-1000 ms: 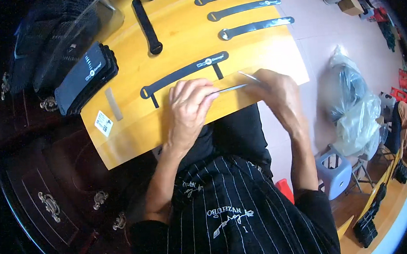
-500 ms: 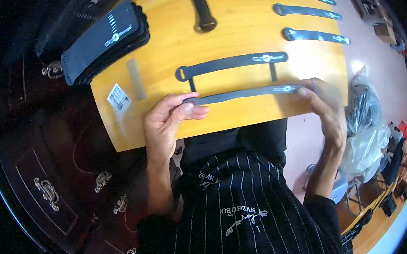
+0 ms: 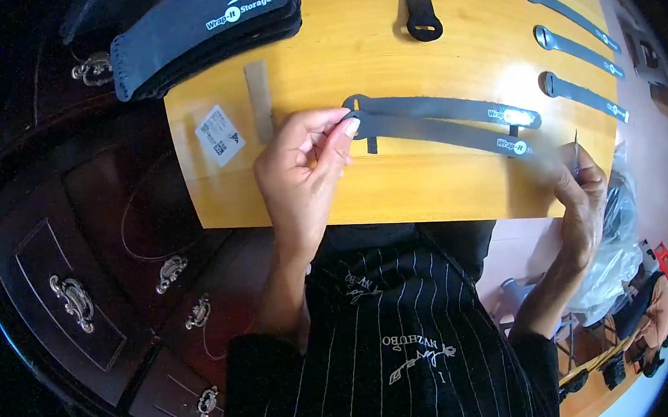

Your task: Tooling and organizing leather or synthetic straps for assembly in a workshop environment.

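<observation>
Yellow wood desk point(image 3: 440, 187), dark drawers point(image 3: 101, 333) off to the left. Left hand point(image 3: 301, 165): grip pinching one end of a gray fastening strap point(image 3: 436, 132), held out just nearside of a matching strap point(image 3: 442, 107). Right hand point(image 3: 585, 205): closed on a thin pointed tool point(image 3: 576, 155), too blurry to tell if pinching the other end too.

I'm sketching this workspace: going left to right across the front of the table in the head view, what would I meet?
White sticker → brown strip → left hand → held strap → right hand.
</observation>
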Demonstrator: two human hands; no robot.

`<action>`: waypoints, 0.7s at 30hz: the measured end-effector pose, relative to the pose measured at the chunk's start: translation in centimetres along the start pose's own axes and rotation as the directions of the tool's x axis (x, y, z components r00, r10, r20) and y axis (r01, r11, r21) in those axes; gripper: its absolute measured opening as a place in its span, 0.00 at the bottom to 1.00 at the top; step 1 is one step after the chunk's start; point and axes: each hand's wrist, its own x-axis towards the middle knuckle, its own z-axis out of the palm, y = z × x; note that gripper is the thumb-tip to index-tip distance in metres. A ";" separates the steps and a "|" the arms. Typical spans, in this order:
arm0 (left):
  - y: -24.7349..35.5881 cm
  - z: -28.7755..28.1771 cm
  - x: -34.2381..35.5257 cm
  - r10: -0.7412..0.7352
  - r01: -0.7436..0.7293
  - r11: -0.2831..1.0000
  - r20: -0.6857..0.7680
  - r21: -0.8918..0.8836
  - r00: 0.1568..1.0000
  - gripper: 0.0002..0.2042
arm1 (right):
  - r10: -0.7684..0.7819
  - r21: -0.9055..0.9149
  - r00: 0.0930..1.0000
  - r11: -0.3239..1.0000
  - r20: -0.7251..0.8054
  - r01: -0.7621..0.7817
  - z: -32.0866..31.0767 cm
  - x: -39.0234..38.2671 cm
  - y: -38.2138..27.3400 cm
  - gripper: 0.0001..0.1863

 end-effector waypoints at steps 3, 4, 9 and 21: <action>0.2 0.0 0.2 -0.009 0.009 1.000 -0.010 -0.001 1.000 0.05 | -0.009 0.003 1.000 1.000 -0.001 0.009 0.2 0.0 -0.4 0.11; 0.1 0.0 0.2 0.004 -0.004 1.000 -0.001 -0.006 1.000 0.05 | -0.016 -0.009 1.000 1.000 -0.007 0.015 0.2 0.0 -0.5 0.11; -0.6 0.1 0.4 0.036 -0.036 0.999 0.010 -0.004 0.999 0.05 | 0.012 0.008 1.000 1.000 0.002 -0.012 0.1 0.2 -0.6 0.12; -0.8 0.3 0.5 0.063 -0.064 0.996 0.015 0.061 0.998 0.04 | 0.013 0.025 1.000 1.000 -0.019 -0.012 0.4 0.4 -0.2 0.12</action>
